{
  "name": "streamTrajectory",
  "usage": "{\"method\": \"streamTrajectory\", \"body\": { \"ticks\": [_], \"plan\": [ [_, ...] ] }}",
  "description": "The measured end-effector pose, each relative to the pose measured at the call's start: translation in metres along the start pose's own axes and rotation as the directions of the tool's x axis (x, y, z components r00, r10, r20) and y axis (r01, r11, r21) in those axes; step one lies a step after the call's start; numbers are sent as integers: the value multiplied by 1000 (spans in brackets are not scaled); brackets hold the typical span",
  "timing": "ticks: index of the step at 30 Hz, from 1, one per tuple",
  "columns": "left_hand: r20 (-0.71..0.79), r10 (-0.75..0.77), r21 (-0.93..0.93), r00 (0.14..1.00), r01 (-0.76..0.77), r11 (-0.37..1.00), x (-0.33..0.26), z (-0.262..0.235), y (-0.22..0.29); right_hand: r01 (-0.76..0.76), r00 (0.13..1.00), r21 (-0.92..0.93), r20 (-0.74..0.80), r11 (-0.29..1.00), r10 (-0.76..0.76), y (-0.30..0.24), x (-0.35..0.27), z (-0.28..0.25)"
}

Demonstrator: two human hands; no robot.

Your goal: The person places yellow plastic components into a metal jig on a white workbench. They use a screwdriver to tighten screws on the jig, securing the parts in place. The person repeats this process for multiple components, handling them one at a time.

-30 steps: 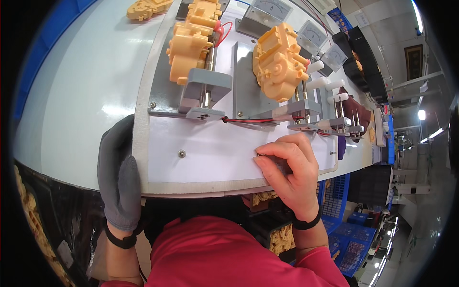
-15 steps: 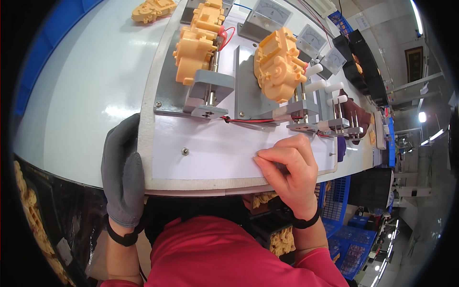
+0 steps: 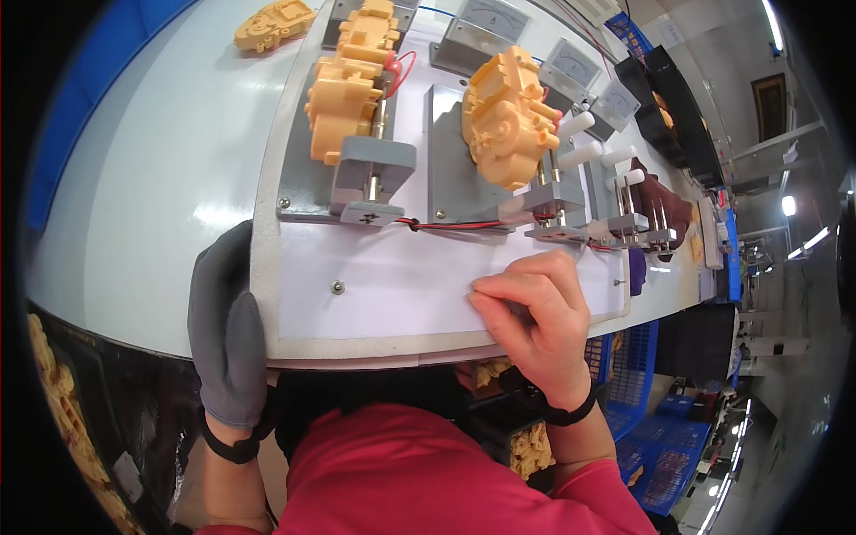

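My left hand (image 3: 225,330), in a grey glove, rests at the left edge of a white board (image 3: 392,316). Its fingers stretch along that edge and the thumb lies beside them. Bare, my right hand (image 3: 538,312) rests over the board's near part, thumb and index tips together and the other fingers curled; I see nothing in it. Beyond the hands, a yellow plastic housing (image 3: 508,125) sits tilted on a grey metal fixture (image 3: 455,169). To its left, another yellow housing (image 3: 343,102) sits on a second fixture (image 3: 303,183). Neither hand touches the housings.
Analog meters (image 3: 490,25) stand behind the fixtures. Red and black wires (image 3: 464,225) run across the board, and a small bolt (image 3: 337,287) sticks up from it. A loose yellow housing (image 3: 275,25) lies at the far left. Blue crates (image 3: 664,455) stand below on the right.
The whole view has shifted slightly, so the board and fixtures appear a little farther left. Both hands keep the same pose and place on the board.
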State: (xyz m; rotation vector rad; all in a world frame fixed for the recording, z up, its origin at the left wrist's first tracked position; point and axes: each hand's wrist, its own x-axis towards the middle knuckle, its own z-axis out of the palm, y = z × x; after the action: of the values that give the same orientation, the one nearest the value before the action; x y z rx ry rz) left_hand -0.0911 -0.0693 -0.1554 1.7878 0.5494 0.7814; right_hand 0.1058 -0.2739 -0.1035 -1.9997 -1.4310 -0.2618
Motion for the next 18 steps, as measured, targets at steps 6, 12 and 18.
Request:
{"method": "streamTrajectory", "body": {
  "ticks": [6, 12, 18],
  "plan": [
    [-19, -30, -25, 999, 30, 999, -1, 0, 0, 37, 999, -5, 15, 999, -37, -2, 3, 0],
    [12, -34, 5, 999, 34, 999, 1, 3, -5, 36, 999, 15, -35, 999, -35, 2, -2, -2],
    [-92, -165, -271, 982, 135, 953, -5, 22, -6, 64, 993, 83, -103, 994, -56, 10, 1, 6]
  ]
}}
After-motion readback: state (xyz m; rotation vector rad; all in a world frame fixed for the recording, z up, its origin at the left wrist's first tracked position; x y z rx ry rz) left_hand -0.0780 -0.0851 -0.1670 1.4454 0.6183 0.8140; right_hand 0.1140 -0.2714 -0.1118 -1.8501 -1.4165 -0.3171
